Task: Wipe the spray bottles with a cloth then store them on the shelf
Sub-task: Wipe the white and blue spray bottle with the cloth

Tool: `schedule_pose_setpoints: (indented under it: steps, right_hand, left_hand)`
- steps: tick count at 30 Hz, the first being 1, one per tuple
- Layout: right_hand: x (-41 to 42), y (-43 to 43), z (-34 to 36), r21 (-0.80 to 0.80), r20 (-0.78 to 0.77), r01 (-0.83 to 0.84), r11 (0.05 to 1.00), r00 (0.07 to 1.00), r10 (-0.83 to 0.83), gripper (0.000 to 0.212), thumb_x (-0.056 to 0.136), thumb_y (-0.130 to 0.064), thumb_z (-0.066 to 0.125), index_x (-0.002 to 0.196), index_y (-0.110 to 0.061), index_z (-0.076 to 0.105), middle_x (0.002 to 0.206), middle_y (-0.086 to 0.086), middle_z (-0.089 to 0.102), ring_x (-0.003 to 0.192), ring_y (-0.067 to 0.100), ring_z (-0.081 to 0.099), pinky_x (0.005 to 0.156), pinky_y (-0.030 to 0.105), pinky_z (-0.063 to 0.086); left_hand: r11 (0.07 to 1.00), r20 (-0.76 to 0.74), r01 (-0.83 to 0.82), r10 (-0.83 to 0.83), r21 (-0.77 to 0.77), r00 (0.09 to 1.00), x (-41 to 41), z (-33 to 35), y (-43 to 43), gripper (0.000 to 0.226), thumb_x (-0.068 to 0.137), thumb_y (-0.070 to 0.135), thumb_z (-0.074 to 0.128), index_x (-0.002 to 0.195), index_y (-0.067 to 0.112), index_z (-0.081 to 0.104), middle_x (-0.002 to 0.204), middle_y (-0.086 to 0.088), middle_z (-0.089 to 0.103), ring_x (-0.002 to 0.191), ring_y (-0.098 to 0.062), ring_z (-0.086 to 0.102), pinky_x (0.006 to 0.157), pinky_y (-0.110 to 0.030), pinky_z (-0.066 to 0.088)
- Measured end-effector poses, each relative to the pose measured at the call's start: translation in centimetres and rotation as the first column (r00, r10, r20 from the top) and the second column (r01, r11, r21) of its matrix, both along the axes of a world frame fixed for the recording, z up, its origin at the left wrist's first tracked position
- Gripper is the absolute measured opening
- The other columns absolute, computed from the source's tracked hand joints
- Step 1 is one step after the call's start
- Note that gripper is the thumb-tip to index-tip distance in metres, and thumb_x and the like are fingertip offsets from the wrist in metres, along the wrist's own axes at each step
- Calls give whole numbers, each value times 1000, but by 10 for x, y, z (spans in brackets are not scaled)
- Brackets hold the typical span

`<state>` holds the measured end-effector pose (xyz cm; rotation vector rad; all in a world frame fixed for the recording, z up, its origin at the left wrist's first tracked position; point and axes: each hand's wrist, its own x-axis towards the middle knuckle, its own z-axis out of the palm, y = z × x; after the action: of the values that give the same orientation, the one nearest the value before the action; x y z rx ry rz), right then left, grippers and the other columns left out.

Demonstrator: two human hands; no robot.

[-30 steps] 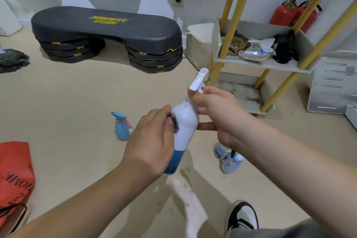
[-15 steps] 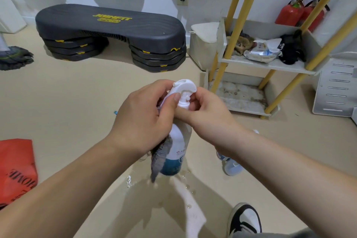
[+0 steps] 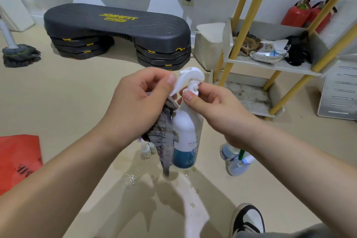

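From the head view, my left hand (image 3: 139,98) is curled round the grey cloth (image 3: 164,137), which hangs down beside the bottle (image 3: 185,131), with my thumb against the white trigger (image 3: 190,77). My right hand (image 3: 210,106) pinches the bottle's neck, holding it upright between my hands over the wet floor (image 3: 135,189). A second bottle (image 3: 235,162) lies on the floor under my right wrist. The shelf (image 3: 270,65) stands to the right, well apart.
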<state>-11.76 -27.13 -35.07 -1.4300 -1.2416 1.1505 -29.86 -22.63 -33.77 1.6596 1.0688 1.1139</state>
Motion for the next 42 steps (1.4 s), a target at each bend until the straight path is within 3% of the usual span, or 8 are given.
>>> schedule_pose_setpoints:
  steps: [6,10,13,18,24,34,38,42]
  right_hand:
    - [8,0,1,-101,-51,157,982,985,-163,88,81,-61,72,116,17,52,93,35,53,83,22,47,83,39,37]
    - [14,0,0,-173,-69,200,964,974,-215,66,93,-52,70,118,9,63,91,11,66,78,18,56,79,35,51]
    - [14,2,-1,-192,-67,218,957,970,-235,58,95,-48,69,117,6,66,92,6,68,74,12,58,72,29,54]
    - [15,4,-5,-174,-52,262,949,960,-274,63,95,-48,70,113,11,62,90,8,60,82,19,53,84,36,49]
    - [18,4,-9,-203,-26,295,934,952,-307,60,94,-49,70,113,8,65,104,9,67,88,16,56,95,36,50]
    - [16,6,-9,-249,-63,308,918,941,-332,58,96,-45,70,111,11,62,89,7,64,78,21,55,77,39,49]
    - [16,6,-10,-265,-74,301,916,941,-331,56,97,-42,69,108,12,60,85,10,61,73,22,57,73,39,49]
    - [12,4,-7,-292,-109,280,915,940,-322,17,100,-28,67,98,-12,71,79,6,65,61,17,61,61,33,53]
  left_hand:
    - [862,82,-364,417,-354,905,-23,-13,36,49,91,58,67,86,10,70,83,-5,67,76,-29,67,78,-49,59]
    - [769,138,-163,310,-619,941,-22,-14,39,40,78,39,89,98,8,74,85,-13,70,63,-23,67,56,-40,63]
    - [733,164,-60,231,-678,959,-17,-21,35,22,88,9,80,101,-7,74,98,-23,77,73,-24,73,65,-32,63]
    - [973,-210,-169,134,-156,968,-12,-27,27,17,103,18,64,98,19,80,95,1,79,79,-6,66,79,-25,53]
    - [932,-335,-117,239,344,911,-10,-14,9,17,105,25,59,104,27,76,93,9,74,91,-16,63,80,-32,50]
    - [875,-703,102,306,474,642,-16,-26,19,8,106,29,53,109,26,60,75,-6,68,68,-42,60,56,-39,44]
    - [858,-593,29,329,512,735,-9,-13,8,10,108,35,48,109,30,56,74,-3,69,69,-41,62,58,-39,44]
    - [982,-289,25,32,189,957,21,-15,-37,18,106,46,43,118,43,56,84,11,74,69,-18,70,70,-42,57]
